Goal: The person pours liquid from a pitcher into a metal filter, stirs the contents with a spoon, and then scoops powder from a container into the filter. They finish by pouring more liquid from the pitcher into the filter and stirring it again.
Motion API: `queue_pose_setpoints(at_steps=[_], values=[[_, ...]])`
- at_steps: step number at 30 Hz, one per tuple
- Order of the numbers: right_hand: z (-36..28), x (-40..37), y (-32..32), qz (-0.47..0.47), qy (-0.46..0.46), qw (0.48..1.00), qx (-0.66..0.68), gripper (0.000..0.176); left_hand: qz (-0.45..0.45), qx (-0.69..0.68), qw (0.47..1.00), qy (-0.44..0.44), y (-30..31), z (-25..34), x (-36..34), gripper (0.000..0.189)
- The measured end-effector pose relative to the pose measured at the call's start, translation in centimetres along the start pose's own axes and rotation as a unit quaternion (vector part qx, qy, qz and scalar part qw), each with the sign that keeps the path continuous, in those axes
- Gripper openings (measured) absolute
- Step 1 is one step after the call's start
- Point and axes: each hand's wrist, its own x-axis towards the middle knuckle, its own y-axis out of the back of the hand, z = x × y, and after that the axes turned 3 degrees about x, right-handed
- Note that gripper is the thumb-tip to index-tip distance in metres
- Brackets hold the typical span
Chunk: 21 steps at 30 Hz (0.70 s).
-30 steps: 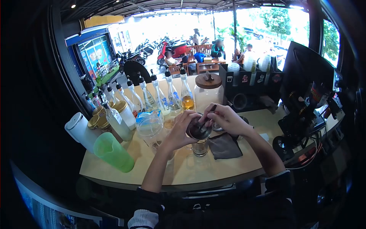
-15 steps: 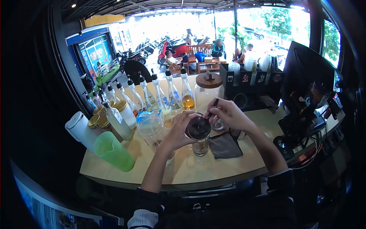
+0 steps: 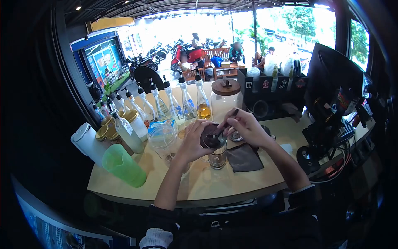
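Again, the right hand (image 3: 245, 128) has the utensil (image 3: 235, 113) inside the cup (image 3: 209, 137).

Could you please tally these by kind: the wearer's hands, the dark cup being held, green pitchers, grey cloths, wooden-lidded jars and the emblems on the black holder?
Hands (left hand, right hand): 2
Dark cup: 1
Green pitcher: 1
Grey cloth: 1
Wooden-lidded jar: 1
Emblems on black holder: 4
Total: 10
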Motion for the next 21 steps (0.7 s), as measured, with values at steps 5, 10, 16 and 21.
queue_pose_setpoints(at_steps=[5, 10, 16, 21], values=[[0.6, -0.9, 0.6, 0.083, 0.029, 0.993, 0.077, 0.015, 0.013, -0.009, 1.000, 0.025, -0.4, -0.1, 0.2, 0.075], [0.7, -1.7, 1.1, 0.165, 0.053, 0.977, 0.126, 0.015, 0.036, 0.000, 0.999, 0.040, -0.8, 0.0, 0.6, 0.077], [0.5, -2.9, 1.5, 0.262, 0.115, 0.948, 0.139, 0.016, 0.041, -0.006, 0.993, 0.107, -1.3, -0.2, 0.5, 0.079], [1.1, -3.9, 2.1, 0.311, 0.184, 0.925, 0.122, 0.019, 0.053, -0.010, 0.991, 0.122, -1.4, -0.2, 0.4, 0.077]])
